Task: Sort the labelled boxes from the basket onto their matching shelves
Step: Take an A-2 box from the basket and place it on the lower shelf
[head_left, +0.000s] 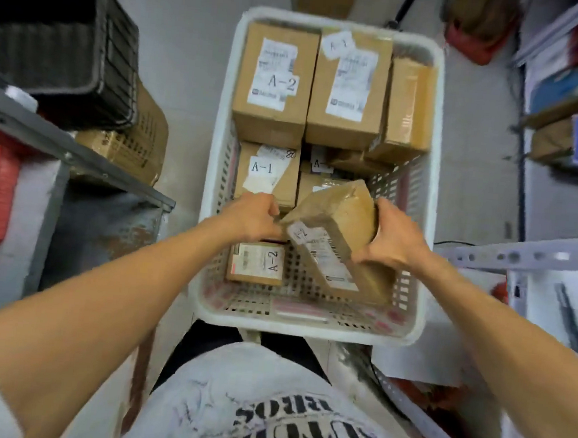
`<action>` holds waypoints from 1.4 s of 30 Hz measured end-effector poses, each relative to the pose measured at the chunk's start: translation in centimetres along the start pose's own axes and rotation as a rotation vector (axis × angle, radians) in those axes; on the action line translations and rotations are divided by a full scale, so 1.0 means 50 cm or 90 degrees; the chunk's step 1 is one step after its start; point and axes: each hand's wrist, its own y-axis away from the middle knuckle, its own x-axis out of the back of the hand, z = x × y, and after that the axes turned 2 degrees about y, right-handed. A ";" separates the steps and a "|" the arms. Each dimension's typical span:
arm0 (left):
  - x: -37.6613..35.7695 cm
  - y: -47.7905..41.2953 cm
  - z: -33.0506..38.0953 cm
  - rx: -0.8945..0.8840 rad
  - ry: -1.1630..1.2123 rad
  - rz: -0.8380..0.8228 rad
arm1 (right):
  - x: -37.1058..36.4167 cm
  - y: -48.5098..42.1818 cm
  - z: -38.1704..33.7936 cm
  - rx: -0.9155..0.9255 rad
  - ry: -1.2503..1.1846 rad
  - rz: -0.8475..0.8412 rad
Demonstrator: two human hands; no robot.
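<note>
our left hand (252,215) and right hand (396,241) clasp the tilted box (337,220) between them; we lift it level, label (316,253) facing us.

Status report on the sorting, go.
Gripping the tilted box: left hand and right hand. Box tipped up inside the white basket, its label blurred. Behind it, other boxes packed close, none on top.

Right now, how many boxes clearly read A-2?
2: the far-left box in the basket, and a small box by the left hand. The held box has a blurred label; others may be hidden.
</note>
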 end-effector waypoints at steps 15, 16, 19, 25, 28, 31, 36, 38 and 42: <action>0.334 0.147 0.165 -0.195 0.398 0.084 | 0.387 0.102 -0.139 0.130 -0.558 0.156; 0.343 0.156 0.179 -0.216 0.416 0.071 | 0.396 0.099 -0.142 0.131 -0.595 0.161; 0.353 0.167 0.223 -0.280 0.491 0.031 | 0.411 0.093 -0.159 0.141 -0.686 0.176; 0.318 0.160 0.238 -0.351 0.615 0.111 | 0.401 0.085 -0.225 0.220 -0.703 0.212; 0.284 0.146 0.209 -0.310 0.647 0.152 | 0.364 0.076 -0.238 0.276 -0.635 0.190; 0.258 0.143 0.183 -0.301 0.632 0.143 | 0.318 0.071 -0.240 0.295 -0.632 0.181; 0.229 0.172 0.149 -0.283 0.608 0.207 | 0.283 0.061 -0.248 0.314 -0.597 0.138; 0.221 0.176 0.138 -0.285 0.624 0.236 | 0.277 0.059 -0.254 0.321 -0.587 0.120; 0.237 0.187 0.131 -0.292 0.555 0.233 | 0.260 0.068 -0.265 0.308 -0.601 0.136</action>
